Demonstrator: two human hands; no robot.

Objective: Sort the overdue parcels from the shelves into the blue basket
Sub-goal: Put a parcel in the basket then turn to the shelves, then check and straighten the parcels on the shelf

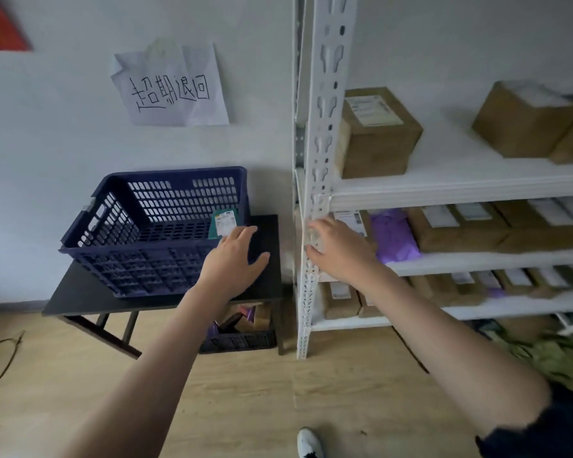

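Left hand [235,259] sits centre frame, fingers spread & relaxed, gripping nothing, hovering at the near right corner of the blue basket [119,256]. Just beyond its fingertips a green-edged flat parcel [223,223] w/ a white label leans inside the basket's right end, tilted, not lying flat. Whether the fingertips touch it, can't tell. Right hand [336,247] is right of centre, fingers loose & extended at the white shelf upright [325,133], grasping nothing that I can see; it covers the left end of the middle shelf, so what's under the palm is hidden. Risks from here, as I read it: the basket rides on a black side table [80,297] at centre left, close to its front edge, so a careless shove w/ the left hand could skid it toward that edge. The leaning parcel could slide down or flip as more gets dropped in, burying its label. Next pick looks tight: a purple soft mailer [394,234] lies right beside the right hand, pressed against brown boxes [457,226], and dragging one out may pull the neighbours off the shelf lip. The upright stands between hand & stock, so knuckles could catch on the slotted metal. Labels here are blurred, so grabbing a non-overdue parcel is a real chance. Second crate [239,338] under the table, bottom centre, already holds parcels — wrong-bin mixups possible. Paper sign [172,90] upper left marks the spot.
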